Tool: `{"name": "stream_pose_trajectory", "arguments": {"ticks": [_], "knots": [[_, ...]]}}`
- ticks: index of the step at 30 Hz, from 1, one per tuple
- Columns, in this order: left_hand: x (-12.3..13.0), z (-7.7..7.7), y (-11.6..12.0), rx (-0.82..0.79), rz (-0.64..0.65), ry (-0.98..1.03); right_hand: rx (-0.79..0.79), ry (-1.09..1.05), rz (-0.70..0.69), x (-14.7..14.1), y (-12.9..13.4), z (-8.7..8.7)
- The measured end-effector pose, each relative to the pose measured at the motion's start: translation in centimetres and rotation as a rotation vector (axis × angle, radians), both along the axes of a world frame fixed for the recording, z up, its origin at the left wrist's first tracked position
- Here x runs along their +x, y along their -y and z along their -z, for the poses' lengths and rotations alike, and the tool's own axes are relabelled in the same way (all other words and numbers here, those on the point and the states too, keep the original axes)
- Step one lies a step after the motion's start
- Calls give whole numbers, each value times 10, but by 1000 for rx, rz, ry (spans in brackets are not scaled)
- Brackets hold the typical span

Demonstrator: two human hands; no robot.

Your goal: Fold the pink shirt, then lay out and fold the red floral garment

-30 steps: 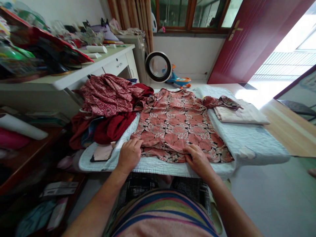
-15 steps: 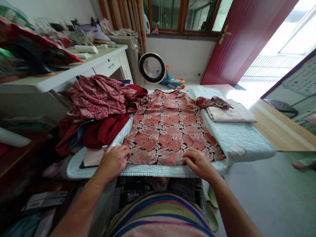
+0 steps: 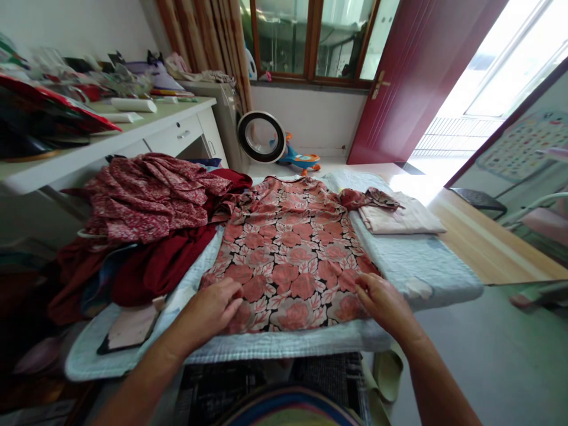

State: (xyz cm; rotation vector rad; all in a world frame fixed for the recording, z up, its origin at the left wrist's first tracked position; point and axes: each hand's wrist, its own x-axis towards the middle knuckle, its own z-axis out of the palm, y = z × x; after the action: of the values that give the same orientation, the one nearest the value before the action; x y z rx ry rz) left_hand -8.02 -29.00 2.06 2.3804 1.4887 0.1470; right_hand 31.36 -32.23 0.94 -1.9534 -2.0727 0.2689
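A floral blouse (image 3: pixel 293 260) in coral and grey with black gaps lies spread flat, its neckline away from me and its hem near the close edge. My left hand (image 3: pixel 217 305) rests on its lower left part, the thumb a little apart from the fingers. On the lower right side, my right hand (image 3: pixel 384 299) touches the cloth with loosely bent fingers, thumb apart. One sleeve (image 3: pixel 373 199) of the blouse reaches right onto a folded pale garment (image 3: pixel 403 216). Under everything is a light blue quilted cover (image 3: pixel 293 346).
Left of the blouse lies a heap of red patterned clothing (image 3: pixel 146 195) with dark red cloth (image 3: pixel 164 266). A pale pink card-like item (image 3: pixel 131 326) sits at the near left corner. Beyond stand a cluttered white desk (image 3: pixel 164 137), a washer's open round door (image 3: pixel 261 137) and a blue toy (image 3: pixel 299 158).
My right hand has slid from the hem outward to the blouse's right side. My left hand lies further onto the cloth. The view has shifted slightly; the blouse stays spread.
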Motion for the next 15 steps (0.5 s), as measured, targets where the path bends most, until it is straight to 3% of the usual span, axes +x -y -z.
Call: {"name": "stream_pose_trajectory", "arguments": {"ticks": [4,9,12,15], "knots": [[36,-10,-53,171,90,67,67,12,-197,-35,-58,-17],[77,6,-130,317,108,42,98,61,-283,-85,-145,-11],[87,16,-156,290,44,-48,55,99,-309,-86,-184,0],[89,15,-167,204,-55,-161,-49,150,-237,-63,-213,2]]}}
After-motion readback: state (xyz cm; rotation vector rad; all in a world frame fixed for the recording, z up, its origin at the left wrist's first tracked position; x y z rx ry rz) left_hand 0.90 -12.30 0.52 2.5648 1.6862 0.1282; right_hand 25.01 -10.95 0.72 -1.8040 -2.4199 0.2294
